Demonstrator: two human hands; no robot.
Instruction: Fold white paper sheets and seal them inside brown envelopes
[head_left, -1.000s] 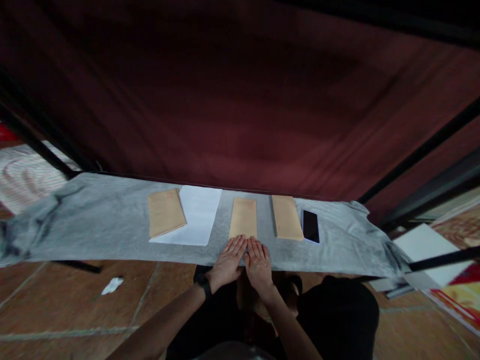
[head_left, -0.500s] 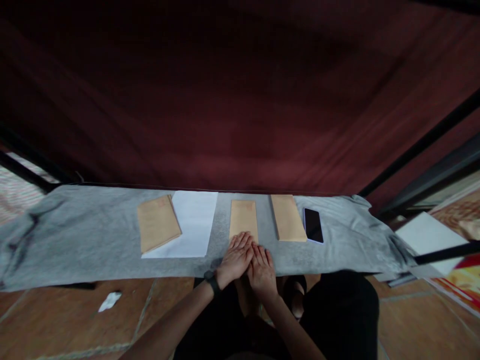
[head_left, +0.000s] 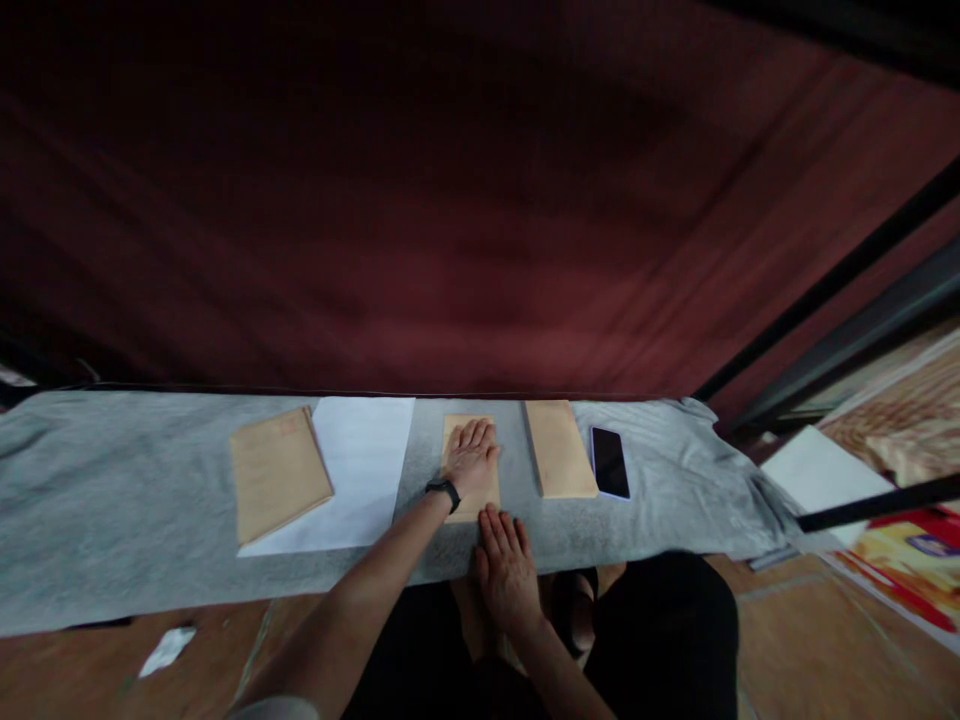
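A brown paper envelope (head_left: pixel 480 498) lies flat on the grey cloth, upright before me. My left hand (head_left: pixel 471 455), with a dark band on its wrist, rests on the envelope's upper part, fingers stretched out, and covers much of it. At the envelope's lower edge is my right hand (head_left: pixel 506 570); its fingers are extended, the fingertips touching or just beside that edge. Off to the left, several brown envelopes (head_left: pixel 279 465) are piled, overlapping a white sheet of paper (head_left: pixel 367 450). A thicker stack of brown envelopes (head_left: pixel 560 448) lies to the right.
Right of the stack lies a phone (head_left: pixel 610 462) with a dark screen. Grey cloth (head_left: pixel 150 480) covers the narrow bench, and a dark red curtain (head_left: pixel 450 300) hangs behind it. A black bar (head_left: pixel 877 505) crosses at the right. A white scrap (head_left: pixel 166 650) is on the tiled floor.
My left hand has moved up the envelope, away from my right hand, which it was touching at the lower edge. The view has shifted slightly, so things sit further left.
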